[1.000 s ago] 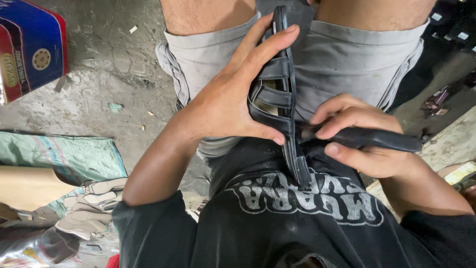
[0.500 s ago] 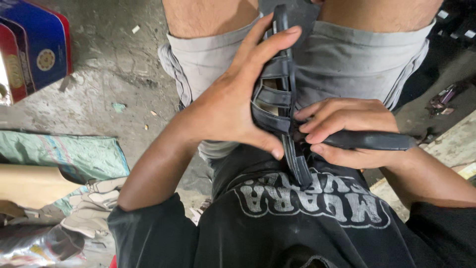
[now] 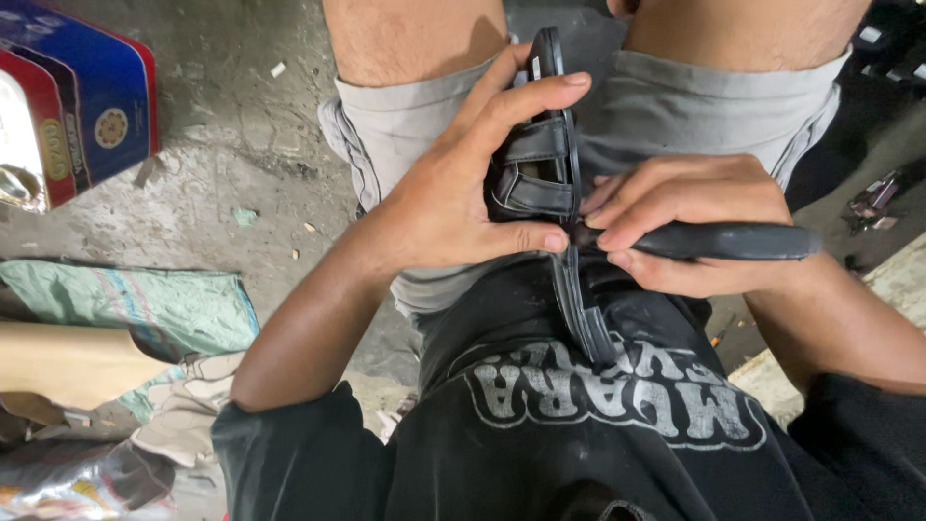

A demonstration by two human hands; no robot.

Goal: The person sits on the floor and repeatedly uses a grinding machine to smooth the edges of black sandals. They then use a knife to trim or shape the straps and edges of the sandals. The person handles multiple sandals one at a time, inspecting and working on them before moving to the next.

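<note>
My left hand (image 3: 453, 193) grips a black strapped sandal (image 3: 552, 183) held on edge over my lap, fingers wrapped over its straps and thumb at the sole's edge. My right hand (image 3: 685, 227) is closed around the dark handle of a tool (image 3: 733, 241) that lies level, its tip pressed against the sandal's sole edge right beside my left thumb. The tip itself is hidden between fingers and sole. The sandal's heel end rests against my black printed shirt (image 3: 617, 415). Below are my grey shorts (image 3: 675, 106) and bare knees.
A red and blue box (image 3: 77, 96) stands on the rough concrete floor (image 3: 241, 145) at the upper left. A pale green sack (image 3: 135, 309), cloth scraps and a tan board (image 3: 68, 362) lie at the left. Dark scraps lie at the far right.
My right hand has slid left along the tool, pushing its tip closer into the sandal's edge. My left hand keeps the sandal in the same grip.
</note>
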